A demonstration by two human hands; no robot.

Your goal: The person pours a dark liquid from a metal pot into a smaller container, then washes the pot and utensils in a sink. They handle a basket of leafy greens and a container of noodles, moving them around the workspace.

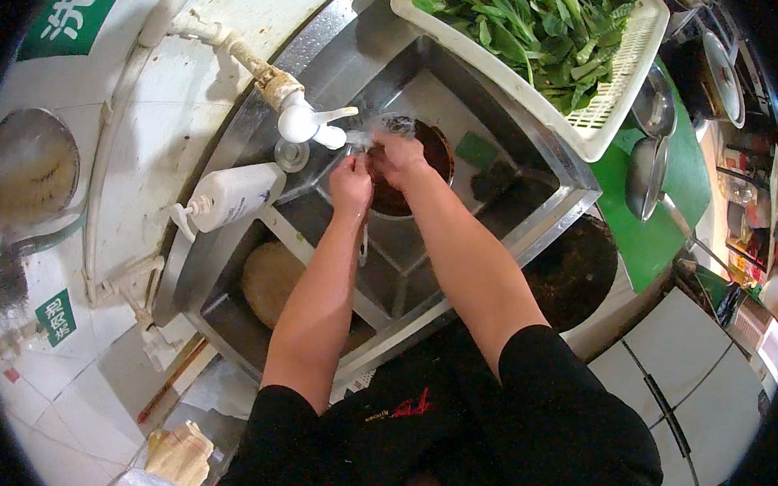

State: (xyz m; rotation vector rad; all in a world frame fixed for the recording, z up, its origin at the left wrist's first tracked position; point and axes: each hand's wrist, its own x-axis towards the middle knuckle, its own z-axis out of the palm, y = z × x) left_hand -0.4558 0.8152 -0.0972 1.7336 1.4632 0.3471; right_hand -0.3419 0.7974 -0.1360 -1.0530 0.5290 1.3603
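Observation:
Both hands are together in a stainless steel sink (431, 95), under the running white tap (299, 120). My left hand (351, 186) is closed on a slim metal utensil (363, 245), whose handle end shows beside my left wrist. My right hand (399, 157) is curled close to it. A shiny, blurred thing lies at its fingertips; water and motion hide what it is and whether it is gripped. Below the hands sits a round vessel (395, 200) with a reddish-brown inside. A green scouring pad (477, 150) and a dark scrubber (495, 181) lie on the sink floor.
A white plastic basket (493, 72) of leafy greens (549, 32) rests over the sink's far corner. On the left rim are a white pump bottle (238, 197) and a small glass (292, 153). A round brown board (273, 283) stands in the near basin. Metal ladles (647, 175) lie at right.

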